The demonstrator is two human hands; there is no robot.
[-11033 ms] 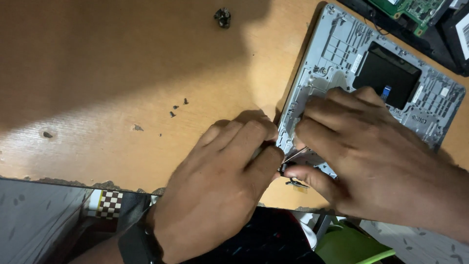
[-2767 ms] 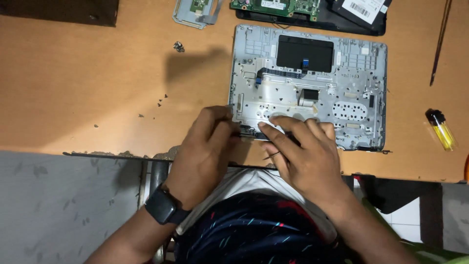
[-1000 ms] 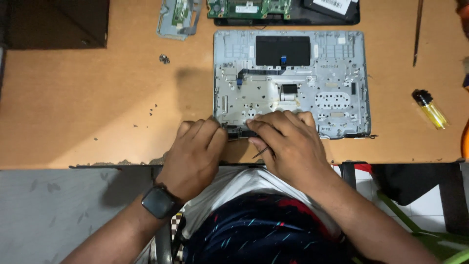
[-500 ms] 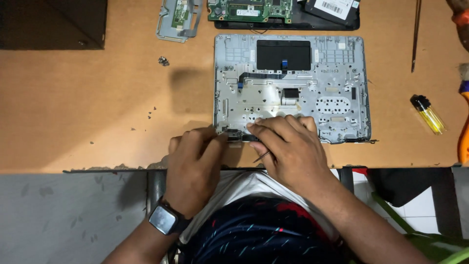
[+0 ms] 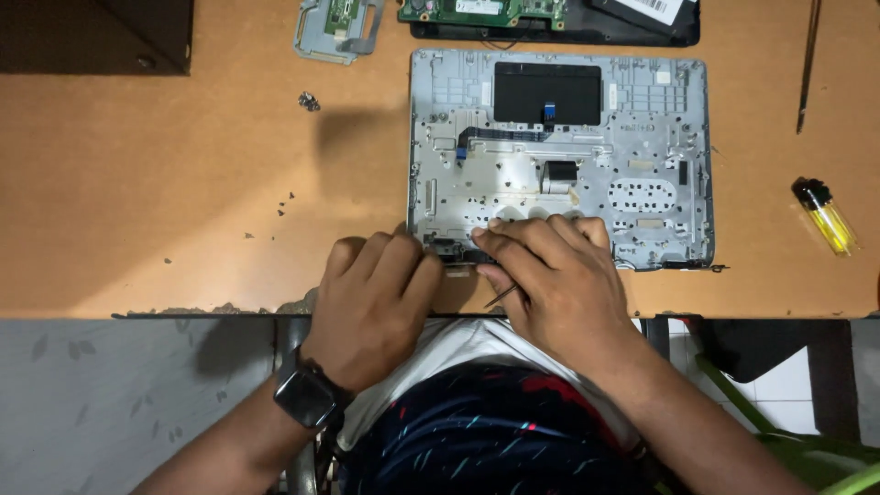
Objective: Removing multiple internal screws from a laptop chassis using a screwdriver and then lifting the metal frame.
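We see the grey metal laptop palmrest frame [image 5: 642,137] lying inside-up on the orange wooden counter [image 5: 165,183], long axis left to right. Both hands meet at its near-left edge: left hand [image 5: 376,293] pressing, grip closed on nothing visible; right hand [image 5: 550,284] pinching a thin dark tool [image 5: 501,295].

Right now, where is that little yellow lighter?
In the head view the yellow lighter lies on the wooden table at the far right, apart from the grey laptop chassis and below a thin dark rod.
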